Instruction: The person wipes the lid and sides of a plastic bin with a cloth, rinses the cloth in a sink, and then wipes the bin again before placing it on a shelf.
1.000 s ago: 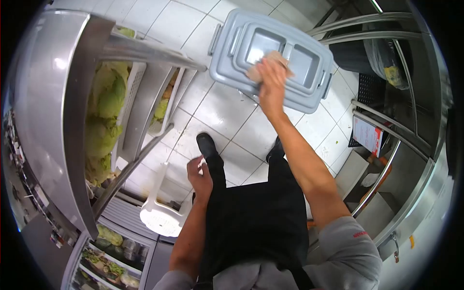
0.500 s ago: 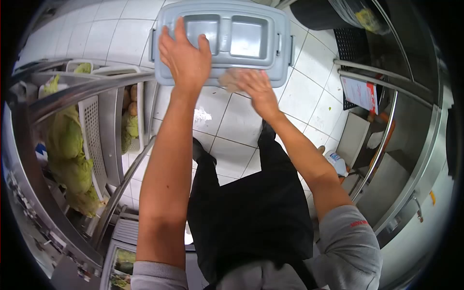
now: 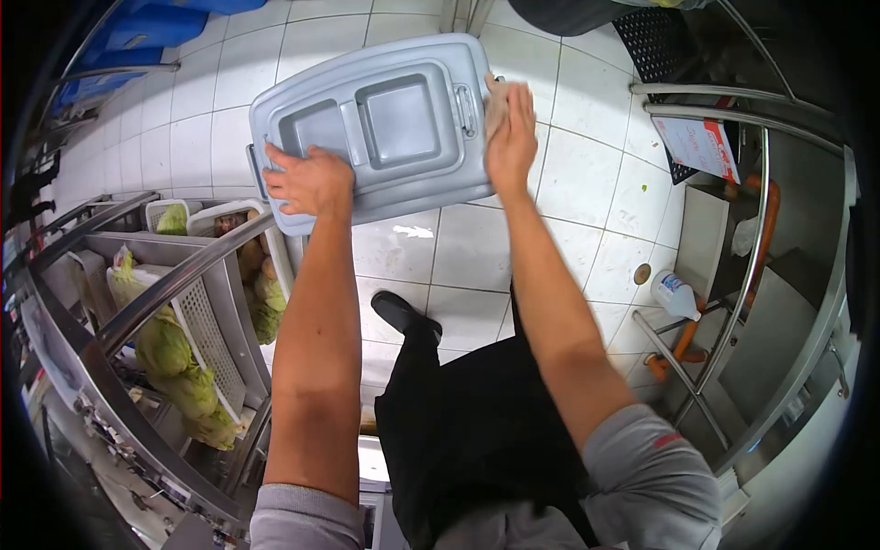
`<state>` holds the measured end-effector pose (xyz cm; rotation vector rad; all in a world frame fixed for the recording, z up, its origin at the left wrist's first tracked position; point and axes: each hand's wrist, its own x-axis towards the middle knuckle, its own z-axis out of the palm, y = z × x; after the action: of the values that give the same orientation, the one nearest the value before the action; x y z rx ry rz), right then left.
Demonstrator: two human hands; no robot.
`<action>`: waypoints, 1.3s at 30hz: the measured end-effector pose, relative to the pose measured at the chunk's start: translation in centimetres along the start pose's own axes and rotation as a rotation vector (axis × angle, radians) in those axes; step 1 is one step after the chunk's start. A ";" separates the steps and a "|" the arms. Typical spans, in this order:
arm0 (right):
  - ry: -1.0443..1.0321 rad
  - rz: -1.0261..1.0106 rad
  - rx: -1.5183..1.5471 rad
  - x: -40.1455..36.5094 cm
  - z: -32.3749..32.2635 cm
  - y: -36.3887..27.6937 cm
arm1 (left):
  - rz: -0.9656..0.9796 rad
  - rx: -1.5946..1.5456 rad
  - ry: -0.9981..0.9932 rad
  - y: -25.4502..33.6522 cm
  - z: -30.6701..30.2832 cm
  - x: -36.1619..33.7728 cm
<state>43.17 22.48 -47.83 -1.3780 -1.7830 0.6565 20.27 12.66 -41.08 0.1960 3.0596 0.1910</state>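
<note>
A grey plastic bin with its lid (image 3: pixel 422 194) on stands in front of me, tilted in view, two recessed panels in the lid's top. My left hand (image 3: pixel 313 183) lies on the lid's near left part, its fingers spread. At the bin's right edge is my right hand (image 3: pixel 511 147), with a crumpled brownish cloth (image 3: pixel 496 105) pressed between its palm and the lid's rim. Part of the cloth is hidden behind the fingers.
Left of me, a metal rack (image 3: pixel 165 291) carries white baskets (image 3: pixel 213 344) of lettuce (image 3: pixel 165 344) and other vegetables. On the right stand metal shelves (image 3: pixel 765 367), with a white plastic bottle (image 3: pixel 676 295) on the tiled floor (image 3: pixel 596 215). Blue containers (image 3: pixel 137 32) show at top left.
The bin now sits lower in view and turned, its right end higher. My right hand went with the cloth from the near edge to the right edge. My left hand moved down and left.
</note>
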 end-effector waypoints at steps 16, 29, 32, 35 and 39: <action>-0.316 0.350 0.569 -10.3 -1.8 14.6 | 0.457 -0.205 -0.004 -4.2 -1.8 1.3; -0.665 -0.316 -0.267 -2.7 2.1 -2.0 | 1.081 -0.191 -0.134 -9.6 -0.8 -0.4; -0.345 0.284 0.425 2.0 10.3 -1.3 | 1.108 -0.327 -0.166 -8.9 -2.4 -0.7; -0.898 0.012 -0.007 6.9 12.0 -8.1 | 1.041 -0.403 -0.169 -9.5 -1.8 -0.7; -1.175 -0.501 -0.464 6.8 18.1 -12.4 | 0.670 -0.487 -0.037 -9.6 -2.2 -2.2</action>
<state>20.64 26.61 -46.64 -0.6952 -3.2252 0.8786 21.07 2.71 -39.99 1.1465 2.6730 0.9240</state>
